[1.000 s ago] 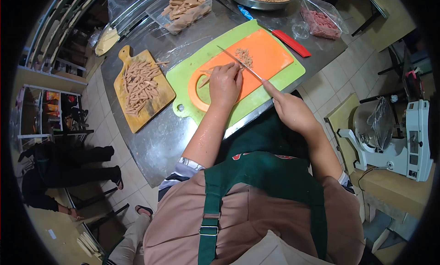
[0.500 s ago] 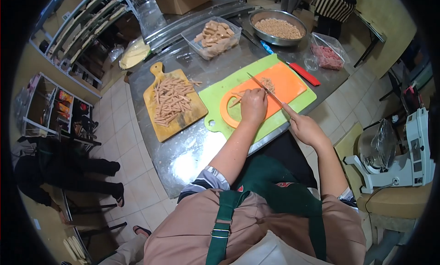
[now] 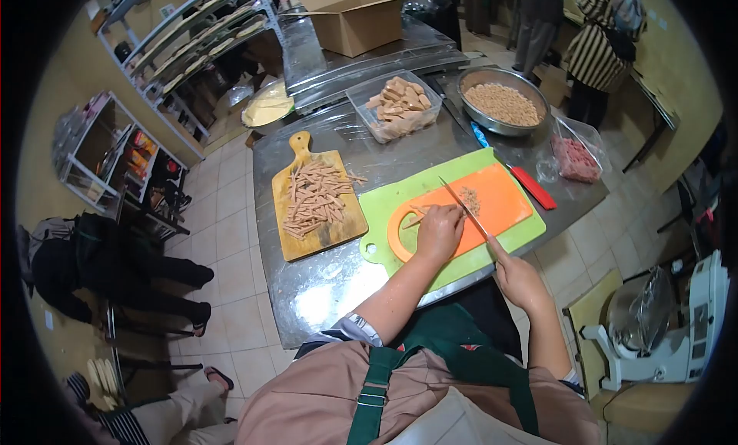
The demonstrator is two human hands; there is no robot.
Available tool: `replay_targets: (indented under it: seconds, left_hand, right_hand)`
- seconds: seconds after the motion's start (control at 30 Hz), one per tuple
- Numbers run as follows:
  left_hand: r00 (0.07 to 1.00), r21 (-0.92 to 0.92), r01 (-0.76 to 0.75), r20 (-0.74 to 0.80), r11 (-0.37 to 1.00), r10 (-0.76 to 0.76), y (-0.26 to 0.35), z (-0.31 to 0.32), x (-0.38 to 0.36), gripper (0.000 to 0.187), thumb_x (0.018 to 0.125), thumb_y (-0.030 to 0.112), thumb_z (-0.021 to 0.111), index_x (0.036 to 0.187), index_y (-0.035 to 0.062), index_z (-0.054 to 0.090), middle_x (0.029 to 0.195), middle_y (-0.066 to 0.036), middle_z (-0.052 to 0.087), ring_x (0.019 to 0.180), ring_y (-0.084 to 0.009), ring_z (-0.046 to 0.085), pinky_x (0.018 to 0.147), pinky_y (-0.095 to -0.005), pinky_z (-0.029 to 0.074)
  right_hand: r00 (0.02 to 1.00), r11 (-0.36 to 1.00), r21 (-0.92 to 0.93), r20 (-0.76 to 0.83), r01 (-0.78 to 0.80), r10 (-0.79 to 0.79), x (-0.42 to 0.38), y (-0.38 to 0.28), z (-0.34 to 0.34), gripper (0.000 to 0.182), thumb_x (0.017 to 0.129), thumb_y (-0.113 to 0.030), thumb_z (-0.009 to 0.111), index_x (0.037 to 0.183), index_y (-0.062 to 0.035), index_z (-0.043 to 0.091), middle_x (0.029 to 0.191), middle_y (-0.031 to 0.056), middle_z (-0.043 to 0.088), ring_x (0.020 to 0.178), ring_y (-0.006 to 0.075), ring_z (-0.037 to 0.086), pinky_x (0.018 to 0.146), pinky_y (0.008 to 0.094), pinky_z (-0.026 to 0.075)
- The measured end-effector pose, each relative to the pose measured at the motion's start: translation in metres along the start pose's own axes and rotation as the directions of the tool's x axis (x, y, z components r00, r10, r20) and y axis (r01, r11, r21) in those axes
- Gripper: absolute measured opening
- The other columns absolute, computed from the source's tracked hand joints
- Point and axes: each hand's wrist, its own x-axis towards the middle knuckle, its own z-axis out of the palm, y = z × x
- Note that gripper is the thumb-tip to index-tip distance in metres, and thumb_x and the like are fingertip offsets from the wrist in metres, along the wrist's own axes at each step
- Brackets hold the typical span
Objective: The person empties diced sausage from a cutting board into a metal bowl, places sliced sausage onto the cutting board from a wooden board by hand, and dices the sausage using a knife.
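My right hand [image 3: 521,280] is closed round the handle of a knife [image 3: 473,218], its blade slanting across an orange cutting board [image 3: 509,203]. On that board my left hand [image 3: 440,233] presses down with curled fingers, holding brown strips [image 3: 413,216] whose ends stick out at its left. Small chopped bits [image 3: 470,201] lie just right of the blade. Beneath the orange board is a larger green cutting board [image 3: 419,180]. To the left, a wooden paddle board [image 3: 346,226] carries a pile of similar strips [image 3: 319,199].
Behind the boards stand a clear plastic tub [image 3: 380,130] of brown blocks and a steel bowl [image 3: 530,126] of small diced pieces. A red-handled knife [image 3: 534,187] and a bag of pink meat [image 3: 576,160] lie at right. A stand mixer [image 3: 661,330] sits beyond. Other people [image 3: 115,264] are around.
The camera view has tilted, so the table and boards appear lower and farther right. Both hands stay at the orange board, with the knife still in my right hand.
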Motion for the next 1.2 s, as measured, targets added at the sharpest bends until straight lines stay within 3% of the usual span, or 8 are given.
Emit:
replay_targets:
  seconds: [0.5, 0.77, 0.83, 1.03, 1.07, 1.13, 1.17, 1.2]
  left_hand:
    - [0.999, 0.084, 0.043, -0.004, 0.996, -0.042, 0.007, -0.001, 0.003, 0.015, 0.072, 0.012, 0.066, 0.085, 0.0045, 0.069, 0.084, -0.008, 0.067, 0.076, -0.0252, 0.059, 0.069, -0.0356, 0.049]
    - [1.000, 0.069, 0.025, 0.004, 0.997, -0.025, 0.006, -0.001, 0.002, 0.015, 0.072, 0.011, 0.065, 0.085, 0.0036, 0.067, 0.084, -0.009, 0.066, 0.077, -0.0261, 0.060, 0.072, -0.0364, 0.048]
    - [1.000, 0.065, 0.028, 0.006, 0.997, -0.029, 0.007, -0.001, 0.002, 0.015, 0.072, 0.011, 0.065, 0.085, 0.0032, 0.067, 0.085, -0.010, 0.066, 0.078, -0.0266, 0.059, 0.072, -0.0366, 0.048]
    - [0.997, -0.007, 0.043, 0.062, 0.999, -0.042, 0.002, 0.004, 0.001, 0.014, 0.072, 0.008, 0.061, 0.084, 0.0010, 0.064, 0.085, -0.011, 0.063, 0.079, -0.0292, 0.056, 0.075, -0.0388, 0.046]
    - [0.997, -0.007, 0.051, 0.062, 0.999, -0.051, 0.001, 0.004, 0.001, 0.014, 0.072, 0.008, 0.061, 0.084, 0.0010, 0.064, 0.085, -0.011, 0.063, 0.079, -0.0292, 0.056, 0.075, -0.0388, 0.046]
    - [0.997, -0.061, 0.056, 0.060, 0.997, -0.052, -0.001, 0.007, 0.000, 0.014, 0.073, 0.007, 0.059, 0.085, 0.0008, 0.063, 0.086, -0.012, 0.062, 0.082, -0.0293, 0.054, 0.076, -0.0388, 0.045]
    - [0.996, -0.064, 0.055, 0.069, 0.996, -0.051, -0.002, 0.008, -0.001, 0.014, 0.073, 0.007, 0.059, 0.085, 0.0008, 0.063, 0.086, -0.012, 0.062, 0.082, -0.0293, 0.054, 0.076, -0.0388, 0.045]
    - [0.996, -0.107, 0.062, 0.066, 0.992, -0.056, -0.004, 0.008, -0.001, 0.016, 0.073, 0.006, 0.059, 0.087, 0.0004, 0.063, 0.088, -0.012, 0.062, 0.083, -0.0296, 0.054, 0.076, -0.0389, 0.045]
  right_hand:
    - [0.983, 0.993, -0.041, 0.153, 0.106, -0.099, 0.013, 0.019, -0.026, 0.056, 0.090, -0.013, 0.042, 0.143, -0.0186, 0.024, 0.072, 0.0258, 0.056, 0.069, 0.0428, 0.057, 0.068, 0.0506, 0.045]
    - [0.981, 0.992, -0.073, 0.173, 0.106, -0.092, 0.016, 0.021, -0.025, 0.060, 0.089, -0.016, 0.043, 0.144, -0.0241, 0.021, 0.073, 0.0234, 0.058, 0.071, 0.0398, 0.059, 0.069, 0.0493, 0.047]
    - [0.977, 0.997, -0.049, 0.206, 0.060, -0.049, 0.014, 0.015, -0.030, 0.058, 0.089, -0.013, 0.043, 0.143, -0.0203, 0.022, 0.083, 0.0294, 0.058, 0.080, 0.0438, 0.058, 0.075, 0.0496, 0.044]
    - [0.979, 0.997, 0.072, 0.200, 0.012, -0.027, 0.016, 0.018, -0.033, 0.058, 0.089, -0.013, 0.042, 0.143, -0.0234, 0.024, 0.098, 0.0304, 0.058, 0.095, 0.0454, 0.055, 0.085, 0.0468, 0.042]
    - [0.978, 0.997, 0.070, 0.208, 0.013, -0.028, 0.019, 0.028, -0.030, 0.058, 0.089, -0.013, 0.042, 0.143, -0.0234, 0.024, 0.098, 0.0304, 0.058, 0.095, 0.0454, 0.055, 0.085, 0.0468, 0.042]
    - [0.977, 0.977, 0.072, 0.063, 0.200, -0.204, 0.020, 0.038, -0.023, 0.058, 0.089, -0.014, 0.043, 0.143, -0.0259, 0.024, 0.083, 0.0207, 0.062, 0.075, 0.0359, 0.061, 0.071, 0.0409, 0.048]
    - [0.978, 0.978, 0.077, 0.063, 0.192, -0.197, 0.020, 0.033, -0.023, 0.058, 0.089, -0.014, 0.043, 0.143, -0.0259, 0.024, 0.083, 0.0207, 0.062, 0.075, 0.0359, 0.061, 0.071, 0.0409, 0.048]
    - [0.984, 0.986, 0.166, 0.176, -0.031, 0.001, 0.019, 0.019, -0.033, 0.058, 0.089, -0.013, 0.044, 0.143, -0.0240, 0.026, 0.105, 0.0228, 0.055, 0.097, 0.0367, 0.054, 0.084, 0.0383, 0.042]
